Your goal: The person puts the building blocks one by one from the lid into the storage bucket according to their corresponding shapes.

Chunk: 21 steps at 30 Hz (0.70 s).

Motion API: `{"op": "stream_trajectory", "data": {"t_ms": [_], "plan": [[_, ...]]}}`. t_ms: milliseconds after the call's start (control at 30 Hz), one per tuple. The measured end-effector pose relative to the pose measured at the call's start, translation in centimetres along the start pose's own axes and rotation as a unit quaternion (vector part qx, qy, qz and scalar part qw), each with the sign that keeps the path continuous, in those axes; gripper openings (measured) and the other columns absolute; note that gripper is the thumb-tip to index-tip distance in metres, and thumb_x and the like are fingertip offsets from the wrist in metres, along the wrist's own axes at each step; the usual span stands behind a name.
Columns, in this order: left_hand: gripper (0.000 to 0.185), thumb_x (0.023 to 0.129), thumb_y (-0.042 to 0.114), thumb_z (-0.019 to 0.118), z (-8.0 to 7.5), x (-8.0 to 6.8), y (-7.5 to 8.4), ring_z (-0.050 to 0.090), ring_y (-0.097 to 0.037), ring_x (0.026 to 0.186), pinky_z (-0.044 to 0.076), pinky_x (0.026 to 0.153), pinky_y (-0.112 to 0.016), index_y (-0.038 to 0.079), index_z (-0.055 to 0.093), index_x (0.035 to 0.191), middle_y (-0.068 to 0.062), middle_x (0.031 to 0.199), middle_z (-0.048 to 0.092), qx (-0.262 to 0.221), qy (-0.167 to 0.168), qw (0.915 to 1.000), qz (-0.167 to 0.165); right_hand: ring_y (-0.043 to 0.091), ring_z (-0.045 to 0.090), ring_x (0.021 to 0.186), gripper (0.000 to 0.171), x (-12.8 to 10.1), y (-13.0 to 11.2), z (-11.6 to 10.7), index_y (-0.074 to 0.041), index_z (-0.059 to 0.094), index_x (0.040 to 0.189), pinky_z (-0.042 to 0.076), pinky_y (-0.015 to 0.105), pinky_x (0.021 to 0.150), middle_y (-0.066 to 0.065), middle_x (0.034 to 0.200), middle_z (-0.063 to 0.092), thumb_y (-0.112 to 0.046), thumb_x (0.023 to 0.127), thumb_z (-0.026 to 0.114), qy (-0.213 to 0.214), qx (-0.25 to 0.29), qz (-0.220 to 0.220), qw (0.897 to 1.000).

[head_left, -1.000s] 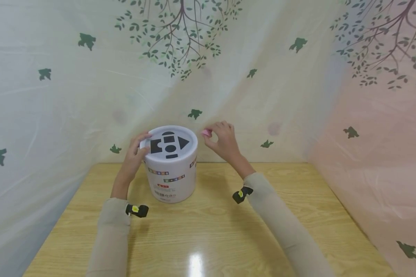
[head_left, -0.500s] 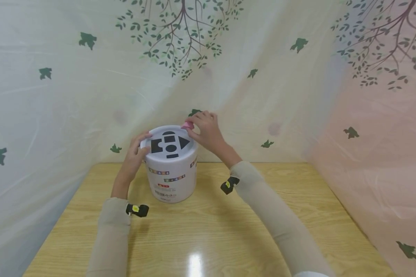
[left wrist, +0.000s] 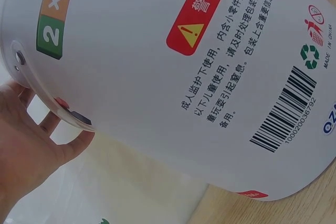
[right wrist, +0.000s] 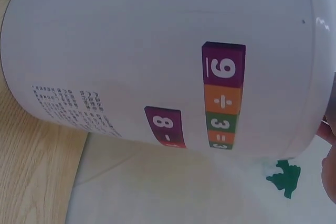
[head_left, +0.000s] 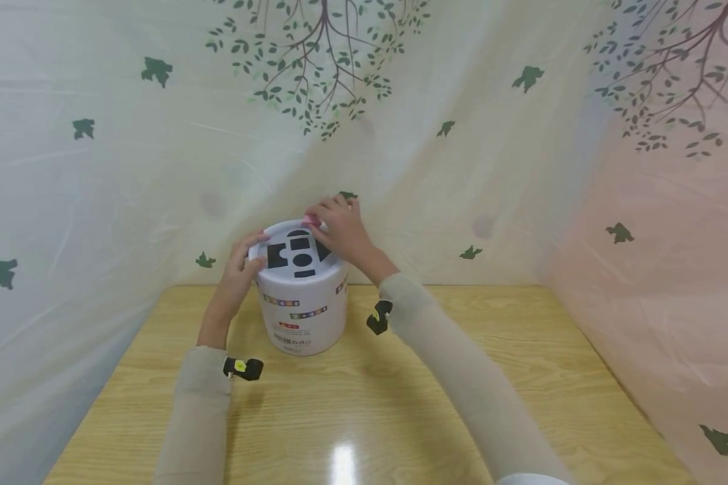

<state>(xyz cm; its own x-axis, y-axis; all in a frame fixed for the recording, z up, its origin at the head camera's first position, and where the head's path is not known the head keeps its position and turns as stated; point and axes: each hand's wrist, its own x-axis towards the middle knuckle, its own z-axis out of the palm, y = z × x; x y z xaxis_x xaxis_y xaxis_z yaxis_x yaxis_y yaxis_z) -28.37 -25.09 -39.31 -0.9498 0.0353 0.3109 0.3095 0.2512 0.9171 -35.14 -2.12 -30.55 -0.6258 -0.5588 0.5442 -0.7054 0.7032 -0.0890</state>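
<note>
A white round shape-sorter bucket [head_left: 303, 316] stands upright on the table, printed with coloured number tiles. Its lid [head_left: 286, 274] has several dark cut-outs, among them a circle, a square and a triangle. My left hand [head_left: 240, 271] grips the lid's edge on the left; in the left wrist view its fingers [left wrist: 79, 145] curve at the rim by the clear handle [left wrist: 39, 85]. Between thumb and fingers my right hand [head_left: 344, 230] pinches a small pink block [head_left: 310, 220] at the lid's far side, by the half-round cut-out. This hand partly covers the triangle; the block's full shape is hidden.
The bucket stands on a wooden table [head_left: 315, 417], near its back edge. Behind hangs a pale curtain [head_left: 491, 175] printed with branches and green leaves, close to the bucket. Each wrist wears a small black camera.
My right hand has moved left with the pink block, from beside the bucket to over the lid's far part. The left hand keeps its hold, and the bucket stays in place.
</note>
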Motion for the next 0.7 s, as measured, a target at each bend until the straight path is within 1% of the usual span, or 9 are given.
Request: {"op": "stream_trajectory", "data": {"t_ms": [300,467,500,533,700], "plan": [[0.052,0.104,0.023,0.046,0.1,0.0,0.1,0.014,-0.035,0.157,0.018,0.122,-0.07,0.016,0.039,0.155,-0.004,0.17,0.016,0.003,-0.002,1.0,-0.003,0.024,0.053,0.116,0.03,0.8,-0.4,1.4,-0.016,0.069,0.122,0.037,0.048,0.111,0.004,0.118,0.068,-0.035,0.099,0.064,-0.025,-0.023,0.0,0.999],[0.053,0.103,0.022,0.046,0.0,0.0,0.0,0.013,-0.036,0.157,0.018,0.122,-0.07,0.016,0.039,0.155,-0.004,0.171,0.015,0.002,-0.001,1.0,-0.005,0.024,0.052,0.116,0.03,0.9,-0.5,2.0,-0.016,0.069,0.123,0.036,0.049,0.112,0.005,0.118,0.068,-0.034,0.099,0.064,-0.027,-0.018,0.004,0.999],[0.053,0.103,0.022,0.046,0.0,-0.1,0.3,0.013,-0.036,0.157,0.017,0.122,-0.071,0.015,0.039,0.155,-0.005,0.171,0.015,0.002,-0.001,1.0,-0.006,0.024,0.052,0.116,0.03,0.9,-0.5,2.0,-0.017,0.069,0.123,0.035,0.049,0.112,0.005,0.118,0.068,-0.033,0.099,0.064,-0.028,-0.016,0.006,0.999],[0.053,0.103,0.021,0.046,0.0,-0.1,0.3,0.012,-0.037,0.157,0.017,0.122,-0.071,0.014,0.038,0.155,-0.006,0.171,0.015,0.002,-0.002,1.0,-0.008,0.024,0.052,0.116,0.03,0.9,-0.6,2.0,-0.017,0.069,0.124,0.035,0.049,0.112,0.005,0.119,0.068,-0.033,0.099,0.064,-0.029,-0.014,0.007,0.999],[0.053,0.104,0.023,0.045,0.0,-0.2,0.5,0.012,-0.036,0.157,0.018,0.122,-0.071,0.015,0.038,0.156,-0.005,0.171,0.014,0.006,-0.004,0.9999,-0.012,0.023,0.051,0.118,0.031,1.0,-0.7,2.1,-0.019,0.069,0.126,0.034,0.049,0.112,0.004,0.121,0.067,-0.035,0.1,0.063,-0.039,-0.005,0.01,0.999]]}}
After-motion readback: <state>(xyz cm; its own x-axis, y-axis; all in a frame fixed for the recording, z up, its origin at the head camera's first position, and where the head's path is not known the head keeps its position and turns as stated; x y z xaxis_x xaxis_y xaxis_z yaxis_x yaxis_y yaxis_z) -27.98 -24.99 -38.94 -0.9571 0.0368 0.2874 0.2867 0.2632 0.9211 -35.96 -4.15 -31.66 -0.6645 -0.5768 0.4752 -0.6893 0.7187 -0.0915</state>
